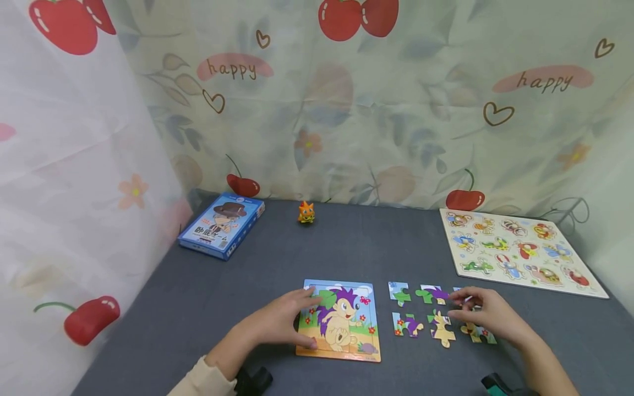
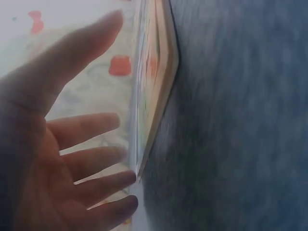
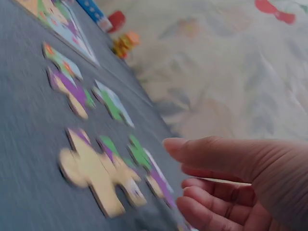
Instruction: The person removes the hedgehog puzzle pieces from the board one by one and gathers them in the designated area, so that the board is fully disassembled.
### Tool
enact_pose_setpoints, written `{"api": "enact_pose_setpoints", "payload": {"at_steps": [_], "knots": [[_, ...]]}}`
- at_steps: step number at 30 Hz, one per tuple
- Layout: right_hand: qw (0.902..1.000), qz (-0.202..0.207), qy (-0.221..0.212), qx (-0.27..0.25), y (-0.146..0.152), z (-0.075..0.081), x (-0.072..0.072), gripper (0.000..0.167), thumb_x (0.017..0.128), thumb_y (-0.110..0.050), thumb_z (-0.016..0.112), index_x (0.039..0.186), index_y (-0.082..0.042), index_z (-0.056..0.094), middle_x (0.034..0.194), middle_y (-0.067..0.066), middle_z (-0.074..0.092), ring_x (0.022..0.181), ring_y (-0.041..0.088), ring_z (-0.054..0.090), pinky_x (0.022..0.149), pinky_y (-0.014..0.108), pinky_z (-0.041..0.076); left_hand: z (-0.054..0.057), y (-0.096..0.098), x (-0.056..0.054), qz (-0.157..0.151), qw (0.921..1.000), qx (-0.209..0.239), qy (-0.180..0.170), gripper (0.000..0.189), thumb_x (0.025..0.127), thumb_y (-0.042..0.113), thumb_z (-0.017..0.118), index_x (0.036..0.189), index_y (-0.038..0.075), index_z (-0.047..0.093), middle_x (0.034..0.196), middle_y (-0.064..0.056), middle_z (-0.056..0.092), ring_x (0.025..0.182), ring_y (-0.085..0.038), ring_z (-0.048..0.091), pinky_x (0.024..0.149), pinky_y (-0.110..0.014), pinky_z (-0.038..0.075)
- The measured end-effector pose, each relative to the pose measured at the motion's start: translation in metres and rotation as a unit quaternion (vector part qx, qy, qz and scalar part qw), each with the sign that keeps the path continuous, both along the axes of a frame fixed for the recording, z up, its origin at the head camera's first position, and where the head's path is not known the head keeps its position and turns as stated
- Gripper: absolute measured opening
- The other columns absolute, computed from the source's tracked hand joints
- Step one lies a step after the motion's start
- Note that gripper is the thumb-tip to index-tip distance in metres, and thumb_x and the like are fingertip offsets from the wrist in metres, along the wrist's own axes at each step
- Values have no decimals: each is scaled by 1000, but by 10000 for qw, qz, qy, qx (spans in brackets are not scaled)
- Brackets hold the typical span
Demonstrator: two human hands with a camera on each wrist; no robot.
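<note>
A hedgehog jigsaw board (image 1: pixel 342 322) lies on the dark table, its picture showing a purple-spined hedgehog. My left hand (image 1: pixel 277 322) rests at the board's left edge, thumb and fingers spread apart over its corners. In the left wrist view, the board (image 2: pixel 161 72) appears edge-on beside the fingers. To the right, my right hand (image 1: pixel 490 313) hovers over loose jigsaw pieces, fingers loosely bent and nothing between them. Below it lies a hedgehog piece (image 1: pixel 477 332), partly covered. A cream body piece (image 3: pixel 91 173) shows in the right wrist view, with a green-and-purple piece (image 1: pixel 432 294) farther off.
A blue boxed game (image 1: pixel 221 225) stands at the back left, near a small orange toy figure (image 1: pixel 306 213). An insect puzzle board (image 1: pixel 520 250) lies at the back right. A printed curtain (image 1: pixel 346 137) hangs behind the table (image 1: pixel 277 253).
</note>
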State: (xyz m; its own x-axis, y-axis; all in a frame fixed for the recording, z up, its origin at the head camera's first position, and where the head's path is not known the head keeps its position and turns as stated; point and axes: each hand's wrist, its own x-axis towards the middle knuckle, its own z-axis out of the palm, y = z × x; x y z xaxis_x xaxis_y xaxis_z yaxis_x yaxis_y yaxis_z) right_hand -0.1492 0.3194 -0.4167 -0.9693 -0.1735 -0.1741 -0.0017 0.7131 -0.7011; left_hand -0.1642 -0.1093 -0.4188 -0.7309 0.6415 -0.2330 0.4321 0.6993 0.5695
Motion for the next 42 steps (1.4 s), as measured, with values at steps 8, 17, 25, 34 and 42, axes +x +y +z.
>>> {"api": "enact_pose_setpoints", "payload": {"at_steps": [8,17,25,34,42], "knots": [[9961,735,334,-351,-44,-2,-18,39,80,-24,73,108,2,63,92,11,64,68,4,51,55,22,43,-4,-7,-3,-92,9988,-146,-448,91,68,51,77,144,22,37,157,-6,17,145,-31,13,110,-56,25],[9852,1545,356,-651,-95,-5,-33,37,79,-23,74,106,0,65,96,12,64,70,4,54,55,21,47,-6,-6,-5,-136,9984,-334,-429,89,68,50,78,143,23,38,156,-3,19,145,-29,11,110,-55,25],[9739,2049,367,-903,-138,-9,-36,34,79,-20,74,106,-1,66,95,14,63,67,5,55,56,22,49,-10,-7,-4,-151,9989,-281,-357,89,68,51,78,143,23,38,156,-3,22,144,-30,15,109,-57,25],[9595,2619,313,-988,-178,-11,-36,32,80,-19,74,106,-2,67,95,12,63,69,4,55,58,20,48,-8,-6,-4,-117,9990,-319,-293,89,68,52,77,143,23,39,156,-2,22,144,-30,15,108,-58,26],[9525,2843,65,-1093,-202,-12,-34,30,77,-15,76,102,0,68,89,12,64,64,2,53,58,18,46,-8,-7,-3,-139,9992,-240,-294,89,68,51,77,143,21,39,156,-3,21,144,-32,15,108,-58,27]]}}
